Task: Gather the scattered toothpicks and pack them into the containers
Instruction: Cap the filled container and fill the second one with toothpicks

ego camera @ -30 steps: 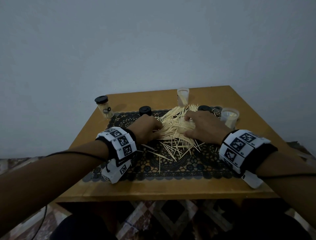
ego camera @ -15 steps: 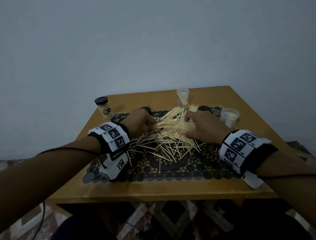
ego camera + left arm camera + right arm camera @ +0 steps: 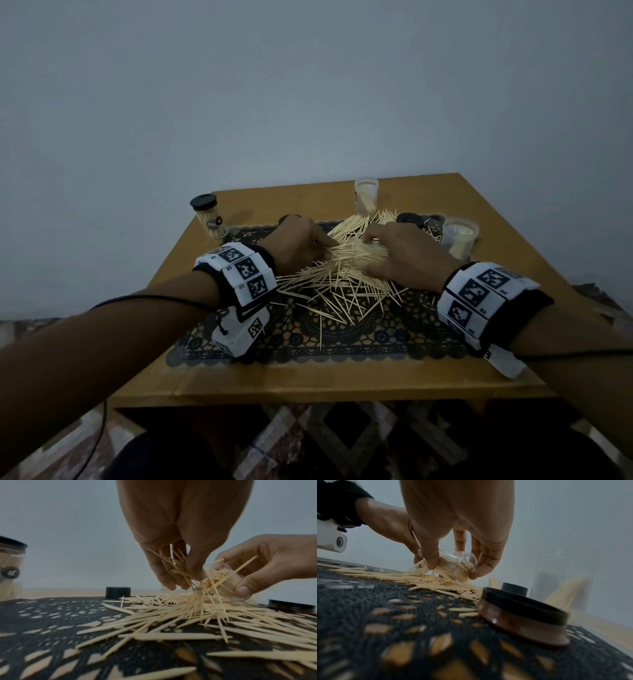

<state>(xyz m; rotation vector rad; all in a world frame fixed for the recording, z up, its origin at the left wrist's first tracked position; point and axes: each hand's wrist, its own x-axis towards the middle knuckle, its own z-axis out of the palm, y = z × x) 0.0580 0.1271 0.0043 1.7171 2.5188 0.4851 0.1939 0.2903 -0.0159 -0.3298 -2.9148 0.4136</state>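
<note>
Loose toothpicks [image 3: 337, 287] lie heaped on a dark lace mat [image 3: 394, 329]. My right hand [image 3: 404, 257] grips a clear container [image 3: 458, 569] tipped on its side just above the heap, its mouth toward my left hand; it is packed with toothpicks. My left hand [image 3: 301, 245] pinches a bunch of toothpicks [image 3: 180, 568] at that mouth. In the head view the container is hidden under my right hand. In the left wrist view the clear container [image 3: 224, 582] shows between my right thumb and fingers.
A capped, filled container [image 3: 208, 219] stands at the table's back left. Two open containers with toothpicks stand at the back [image 3: 366, 193] and back right [image 3: 459, 236]. Black lids lie on the mat, one by my right hand [image 3: 523, 616], one behind my left [image 3: 118, 592].
My left hand has lifted from the mat's left part and moved right and back, bringing a bunch of toothpicks to the container in my right hand. The right hand has stayed put.
</note>
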